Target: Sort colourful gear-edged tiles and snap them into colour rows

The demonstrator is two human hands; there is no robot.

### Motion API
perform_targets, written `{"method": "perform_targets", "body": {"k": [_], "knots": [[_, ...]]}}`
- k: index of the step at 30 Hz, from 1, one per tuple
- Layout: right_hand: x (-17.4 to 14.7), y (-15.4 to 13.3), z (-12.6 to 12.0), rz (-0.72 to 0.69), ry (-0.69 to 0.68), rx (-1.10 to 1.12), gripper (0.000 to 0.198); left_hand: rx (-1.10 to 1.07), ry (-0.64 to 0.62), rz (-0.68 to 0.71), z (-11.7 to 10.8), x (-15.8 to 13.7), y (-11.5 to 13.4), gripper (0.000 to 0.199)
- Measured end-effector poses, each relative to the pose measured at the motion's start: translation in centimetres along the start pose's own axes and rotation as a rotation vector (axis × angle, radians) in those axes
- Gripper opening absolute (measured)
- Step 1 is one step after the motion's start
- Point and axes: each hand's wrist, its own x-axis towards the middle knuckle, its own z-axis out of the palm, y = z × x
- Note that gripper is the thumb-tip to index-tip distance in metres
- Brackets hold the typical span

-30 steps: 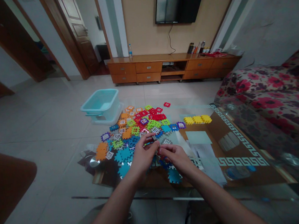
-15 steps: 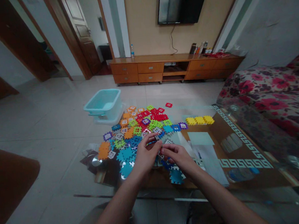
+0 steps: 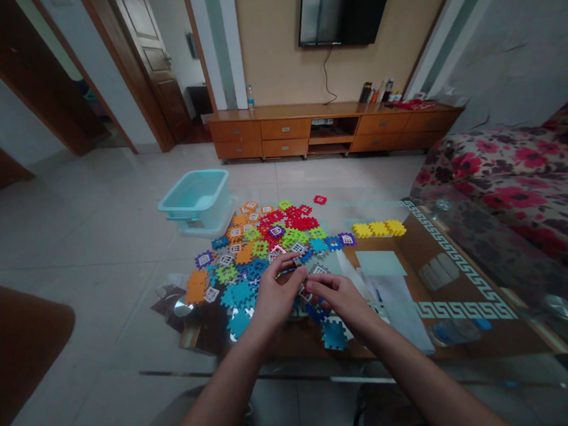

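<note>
My left hand (image 3: 282,288) and my right hand (image 3: 336,296) meet over the near side of a pile of notched plastic building tiles (image 3: 241,293). Both are closed, with thumbs and fingertips pinched close together. A small greyish piece (image 3: 297,262) shows at my left fingertips, but its kind is mostly hidden. Just below the fingertips a white window-frame piece (image 3: 305,296) shows in part; I cannot tell whether it is held. Beside my right wrist lies a teal tile (image 3: 334,335), with dark blue tiles (image 3: 316,313) near it.
The glass table (image 3: 388,357) carries orange tiles (image 3: 197,286), red tiles (image 3: 304,223), a yellow row (image 3: 379,229) and papers (image 3: 398,306). A turquoise bin (image 3: 197,198) stands at the far left. A plastic bottle (image 3: 459,331) appears at the right, and a floral sofa (image 3: 490,166) beyond.
Almost nothing differs. The whole view has shifted very slightly, while both hands stay pinched together in the same place.
</note>
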Motion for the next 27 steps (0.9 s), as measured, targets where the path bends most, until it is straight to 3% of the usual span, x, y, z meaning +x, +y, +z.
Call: {"method": "perform_targets", "body": {"k": [27], "knots": [[-0.27,-0.51,-0.57,0.031,0.000,-0.010,0.047,-0.004,-0.068,0.048,-0.07,-0.06,0.58,0.034]]}}
